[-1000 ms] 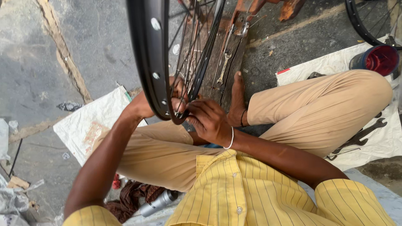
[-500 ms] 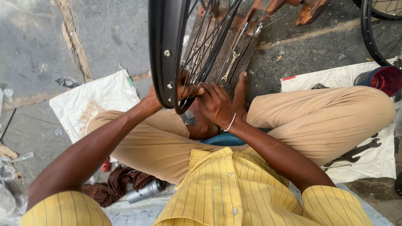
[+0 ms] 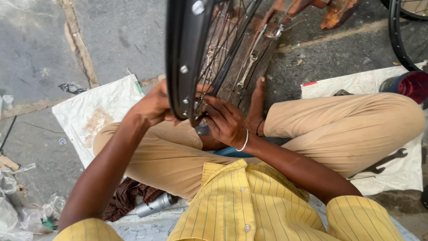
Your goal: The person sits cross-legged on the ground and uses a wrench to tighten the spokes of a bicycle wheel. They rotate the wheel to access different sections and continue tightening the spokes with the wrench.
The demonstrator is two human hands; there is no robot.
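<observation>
Wheel rim [image 3: 178, 58], black, spokes fitted: gripped by left hand [image 3: 151, 107] at 9 o'clock; right hand [image 3: 225, 120] fingers pinched on spoke end. Adjustment judged underway, unfinished.

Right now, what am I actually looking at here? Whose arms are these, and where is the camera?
The camera sits on a person's head and looks down, so the arms are that person's own. They sit cross-legged on the ground in a yellow striped shirt. An upright black bicycle wheel rim stands in front of them. The left hand grips the rim's lower edge; the right hand works at the spokes beside it. White sacks lie on the pavement, one with a dark wrench. A metal cylinder lies near the left knee.
</observation>
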